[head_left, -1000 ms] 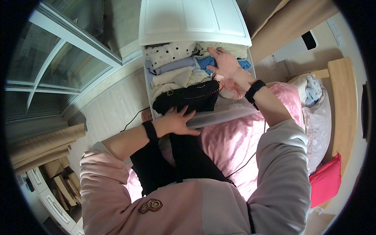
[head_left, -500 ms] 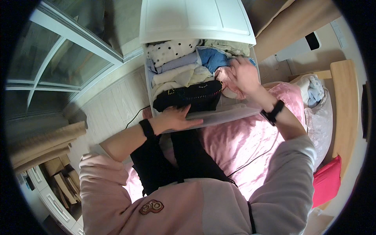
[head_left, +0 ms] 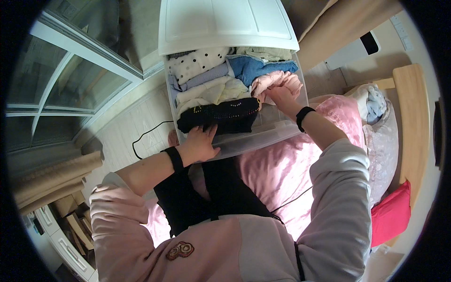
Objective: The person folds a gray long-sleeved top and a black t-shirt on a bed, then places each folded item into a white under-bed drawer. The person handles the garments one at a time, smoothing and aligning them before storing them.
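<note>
An open, clear-sided drawer [head_left: 277, 133] full of folded clothes lies in front of me. My left hand [head_left: 201, 143] rests at its near wall, fingers spread, the tips against a folded black garment [head_left: 218, 115] with coloured studs. At the drawer's right side my right hand [head_left: 282, 99] is closed on a crumpled pink garment [head_left: 277, 82]; some of its fingertips are hidden. Behind that lies a blue denim garment [head_left: 256, 67]. White and pale yellow clothes [head_left: 211, 92], a blue-grey roll [head_left: 204, 80] and a white cloth with black dots [head_left: 197, 65] fill the left side.
The white cabinet top [head_left: 228, 26] overhangs the drawer's far end. Pink satin bedding [head_left: 277, 174] lies to the near right, by a wooden bed frame [head_left: 413, 113] and a red cushion [head_left: 392, 214]. A glass-paned door [head_left: 84, 70] stands at left; a black cable [head_left: 136, 141] crosses the floor.
My right hand has come nearer and a little left, off the denim. More of the denim garment shows, and the pink garment sits bunched differently. My left hand has shifted slightly left.
</note>
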Available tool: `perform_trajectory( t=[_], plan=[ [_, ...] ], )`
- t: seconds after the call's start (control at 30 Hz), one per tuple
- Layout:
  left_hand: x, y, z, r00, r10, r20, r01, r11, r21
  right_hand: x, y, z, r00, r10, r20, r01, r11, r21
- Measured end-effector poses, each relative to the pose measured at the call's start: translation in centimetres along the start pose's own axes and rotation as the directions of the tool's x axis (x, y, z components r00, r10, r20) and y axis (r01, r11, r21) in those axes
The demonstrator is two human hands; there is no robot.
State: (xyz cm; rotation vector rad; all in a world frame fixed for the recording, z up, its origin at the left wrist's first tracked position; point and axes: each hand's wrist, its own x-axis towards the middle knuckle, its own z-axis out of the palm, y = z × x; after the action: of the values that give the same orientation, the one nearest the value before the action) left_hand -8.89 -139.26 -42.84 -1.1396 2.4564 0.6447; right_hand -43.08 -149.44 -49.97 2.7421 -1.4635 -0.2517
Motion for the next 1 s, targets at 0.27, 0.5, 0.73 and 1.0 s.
perform_trajectory(
  t=[0.27, 0.5, 0.73, 1.0],
  plan=[
    [0.3, 0.4, -0.8, 0.998, -0.04, 0.057, 0.043, 0.998, -0.038, 1.5, -3.1, -4.0, 0.884, 0.169, 0.436, -0.188, 0.982, 0.0],
    [1.3, 0.9, -1.9, 0.995, -0.04, 0.086, 0.046, 0.997, -0.059, 3.5, -2.5, -2.4, 0.914, 0.045, 0.404, -0.304, 0.736, 0.605],
    [1.4, 0.3, -1.4, 0.999, -0.025, 0.029, 0.025, 1.0, -0.008, 1.0, -3.6, 1.9, 0.983, 0.177, 0.054, -0.18, 0.843, 0.506],
    [-0.6, 1.4, -4.2, 0.984, -0.044, 0.173, 0.067, 0.989, -0.129, -2.5, 0.5, 1.5, 0.783, 0.171, 0.598, -0.35, 0.916, 0.197]
  ],
)
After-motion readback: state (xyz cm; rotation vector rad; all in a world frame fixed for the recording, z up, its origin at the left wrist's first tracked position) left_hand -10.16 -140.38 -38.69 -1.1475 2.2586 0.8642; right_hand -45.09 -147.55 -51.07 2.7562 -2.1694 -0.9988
